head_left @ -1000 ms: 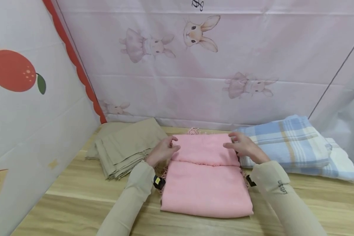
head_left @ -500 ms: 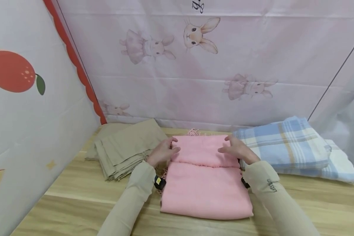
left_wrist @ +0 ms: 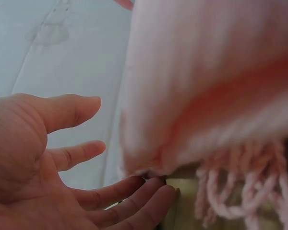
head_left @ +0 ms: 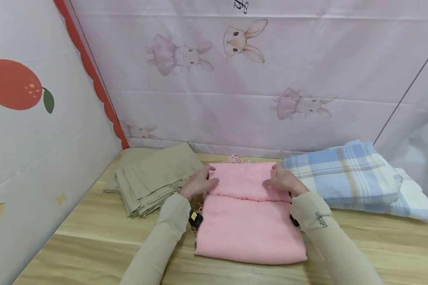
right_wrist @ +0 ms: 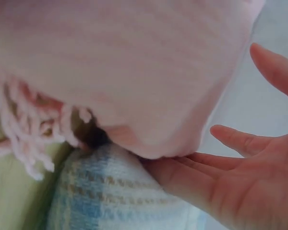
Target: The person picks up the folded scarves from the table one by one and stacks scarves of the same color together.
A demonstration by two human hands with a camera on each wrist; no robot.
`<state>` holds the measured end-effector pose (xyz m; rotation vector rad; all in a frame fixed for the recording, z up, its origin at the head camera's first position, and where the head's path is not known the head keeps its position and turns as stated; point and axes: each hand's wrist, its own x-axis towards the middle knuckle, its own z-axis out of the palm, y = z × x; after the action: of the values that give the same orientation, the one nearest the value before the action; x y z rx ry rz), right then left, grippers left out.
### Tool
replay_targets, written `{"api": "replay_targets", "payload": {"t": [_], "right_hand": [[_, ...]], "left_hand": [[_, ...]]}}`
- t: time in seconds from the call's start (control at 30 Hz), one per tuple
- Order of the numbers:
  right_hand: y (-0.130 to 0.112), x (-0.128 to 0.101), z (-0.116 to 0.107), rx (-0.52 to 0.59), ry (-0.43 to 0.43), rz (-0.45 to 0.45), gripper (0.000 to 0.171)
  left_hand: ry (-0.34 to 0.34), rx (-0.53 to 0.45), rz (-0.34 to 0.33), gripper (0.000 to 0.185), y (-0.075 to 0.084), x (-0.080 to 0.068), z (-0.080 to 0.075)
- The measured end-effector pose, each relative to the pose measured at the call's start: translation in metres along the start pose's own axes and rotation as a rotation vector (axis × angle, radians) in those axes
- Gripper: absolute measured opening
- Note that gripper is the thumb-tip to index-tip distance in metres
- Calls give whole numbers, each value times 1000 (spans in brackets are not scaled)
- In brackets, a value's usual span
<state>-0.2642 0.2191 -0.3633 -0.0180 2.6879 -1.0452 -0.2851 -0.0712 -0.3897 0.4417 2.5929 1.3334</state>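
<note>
1. Got a pink backdrop (head_left: 217, 122) printed with bunnies, standing along the far edge of the worktop.
2. Seeing a worktop (head_left: 103, 241) in pale wood grain, running off the bottom of the head view.
3. Got a white panel (head_left: 67, 158) along the worktop's left edge, with red scalloped trim and printed fruit.
4. Pretty much mid-worktop, far end close to the far edge: pink cloth (head_left: 251, 229). Folded, with a narrower section at the far end and a seam-like line across.
5. Also spotting a plaid cloth (head_left: 342, 174) toward the far right corner, folded, blue and white with a brownish stripe. Got a whitish layer peeking out beneath.
6. Tan cloth (head_left: 164, 170) toward the far left corner, folded into several layers.
7. Right hand (head_left: 285, 182): spread loosely at the pink cloth's right side, thumb and index finger clear, lower fingers tucked at the corner. Not wrapped round anything.
8. Left hand (head_left: 198, 184): same deal on the left side, well spread, nothing pinched, lower fingertips at the corner. Can't tell how far under.
9. Last up, pink fringe (head_left: 234, 159) poking out past the cloth's far end, more twisted strands dangling in both wrist views.
</note>
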Motion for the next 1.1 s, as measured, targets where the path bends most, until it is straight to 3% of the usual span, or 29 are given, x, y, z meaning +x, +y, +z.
{"api": "replay_targets", "payload": {"t": [0.2,0.47,0.53,0.77,0.9,1.1], "right_hand": [[2,5,3,13,0,19,84],[12,12,7,56,2,-63,83],[17,13,6,96,-2,-82,84],[31,14,3,295,-91,-73,89],[34,16,2,334,-116,-106,82],[32,18,-3,338,-58,-133,74]], "left_hand": [[11,6,-48,61,-1,3,2],[-17,-71,-110,76,2,7,5],[-29,-107,-112,78,1,10,7],[-50,-384,-199,81,-5,18,17],[-8,-371,-174,74,-9,21,19],[38,-392,-100,67,-7,25,18]]}}
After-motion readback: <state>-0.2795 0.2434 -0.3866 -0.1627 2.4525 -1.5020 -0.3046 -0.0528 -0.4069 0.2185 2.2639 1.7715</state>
